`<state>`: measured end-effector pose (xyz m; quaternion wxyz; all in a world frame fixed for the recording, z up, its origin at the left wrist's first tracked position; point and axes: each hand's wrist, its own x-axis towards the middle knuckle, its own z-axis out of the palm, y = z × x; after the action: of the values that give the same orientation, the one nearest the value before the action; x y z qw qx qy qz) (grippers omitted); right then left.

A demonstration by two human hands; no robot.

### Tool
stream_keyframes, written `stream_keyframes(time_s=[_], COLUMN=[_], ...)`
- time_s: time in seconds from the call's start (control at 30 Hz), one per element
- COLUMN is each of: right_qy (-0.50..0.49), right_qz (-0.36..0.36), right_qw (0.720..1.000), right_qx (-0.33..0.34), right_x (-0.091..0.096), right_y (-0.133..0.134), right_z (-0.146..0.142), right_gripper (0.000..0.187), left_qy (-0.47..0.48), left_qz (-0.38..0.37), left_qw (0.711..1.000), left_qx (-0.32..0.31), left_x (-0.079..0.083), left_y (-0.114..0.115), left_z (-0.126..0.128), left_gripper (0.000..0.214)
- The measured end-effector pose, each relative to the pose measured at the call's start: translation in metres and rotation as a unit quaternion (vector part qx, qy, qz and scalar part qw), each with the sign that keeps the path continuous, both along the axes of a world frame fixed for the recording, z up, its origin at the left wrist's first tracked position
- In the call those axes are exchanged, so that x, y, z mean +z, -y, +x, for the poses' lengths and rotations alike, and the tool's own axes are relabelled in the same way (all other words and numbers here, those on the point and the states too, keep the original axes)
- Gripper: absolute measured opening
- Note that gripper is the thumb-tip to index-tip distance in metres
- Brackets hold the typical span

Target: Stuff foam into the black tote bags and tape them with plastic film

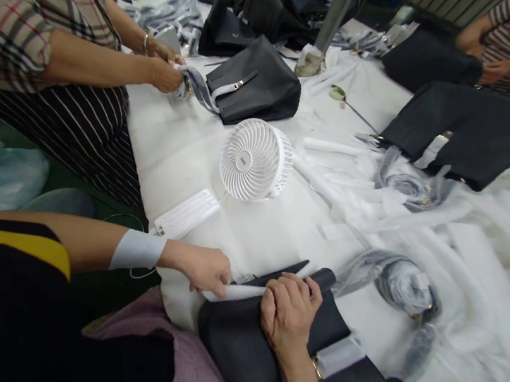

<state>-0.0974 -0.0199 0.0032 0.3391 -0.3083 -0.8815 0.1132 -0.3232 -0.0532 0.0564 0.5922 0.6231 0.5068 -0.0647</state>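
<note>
A black handbag [232, 341] lies in front of me at the table's near edge. Along its top edge runs a white foam strip [244, 291]. My left hand [207, 270], closed, pinches the strip's left end. My right hand [289, 311] is closed over the bag's top edge, its fingers curled round the strip. What lies under those fingers is hidden. Right of this hand, a clasp wrapped in white film [339, 357] shows on the black leather. A rolled strap in clear plastic [406, 287] rests beyond the bag.
A white fan [254, 160] and a white power strip [188, 213] stand on the white table [183, 155]. Loose white foam sheets [485, 283] cover the right side. Co-workers handle another black bag [256, 83] and a wrapped strap at left, and black bags [475, 131] at right.
</note>
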Motion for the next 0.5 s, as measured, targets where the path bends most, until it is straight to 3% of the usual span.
stream_keyframes(time_s=[0.07, 0.13, 0.27, 0.5], right_qy=[-0.006, -0.013, -0.019, -0.044], right_qz=[-0.002, -0.002, -0.004, -0.009], right_qw=[1.000, 1.000, 1.000, 0.999], right_qx=[-0.001, -0.003, -0.001, -0.009], right_x=[-0.001, -0.002, -0.003, 0.002], right_y=[0.000, 0.000, 0.000, 0.003], right_z=[0.001, 0.001, 0.002, 0.005], right_gripper=[0.019, 0.019, 0.017, 0.017], left_qy=[-0.004, -0.004, -0.014, -0.001], left_qz=[0.044, 0.027, -0.126, -0.268], left_qw=[0.999, 0.999, 0.990, 0.957], left_qx=[0.002, 0.020, 0.062, 0.113], left_x=[0.003, 0.004, -0.006, -0.014], left_y=[-0.005, -0.009, -0.013, -0.023], left_z=[0.007, 0.011, 0.016, 0.036], left_gripper=[0.020, 0.023, 0.020, 0.024])
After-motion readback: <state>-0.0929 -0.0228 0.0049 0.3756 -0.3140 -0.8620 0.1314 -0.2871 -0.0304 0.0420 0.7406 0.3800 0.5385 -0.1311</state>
